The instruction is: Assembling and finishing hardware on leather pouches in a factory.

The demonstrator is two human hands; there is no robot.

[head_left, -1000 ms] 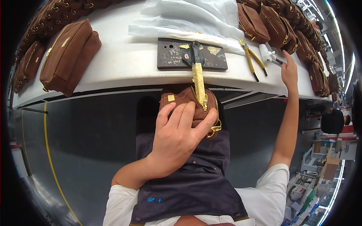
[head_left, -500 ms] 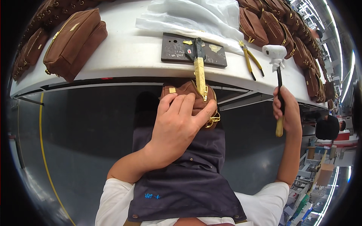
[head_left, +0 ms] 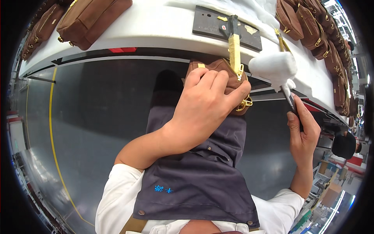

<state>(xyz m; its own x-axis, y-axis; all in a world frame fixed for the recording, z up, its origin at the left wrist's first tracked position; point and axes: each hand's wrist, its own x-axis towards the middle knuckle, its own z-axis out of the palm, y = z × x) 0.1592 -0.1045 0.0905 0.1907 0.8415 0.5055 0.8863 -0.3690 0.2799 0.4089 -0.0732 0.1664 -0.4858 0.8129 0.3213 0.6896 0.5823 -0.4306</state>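
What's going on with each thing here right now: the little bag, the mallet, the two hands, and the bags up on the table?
Small brown bag: held against the table edge, under the yellow-wrapped bar.
Left hand: clasped over the small brown bag.
White-headed mallet: raised, head up beside the bag.
Right hand: closed round the mallet's dark handle.
Dark plate: lying flat on the white table.
Brown bags: lying closed on the table.

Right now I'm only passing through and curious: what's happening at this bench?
A person presses a small brown pouch against the edge of the white table with the left hand, under a yellow-wrapped bar fixed to a dark plate. The right hand holds up a white-headed mallet. More brown bags lie on the table.
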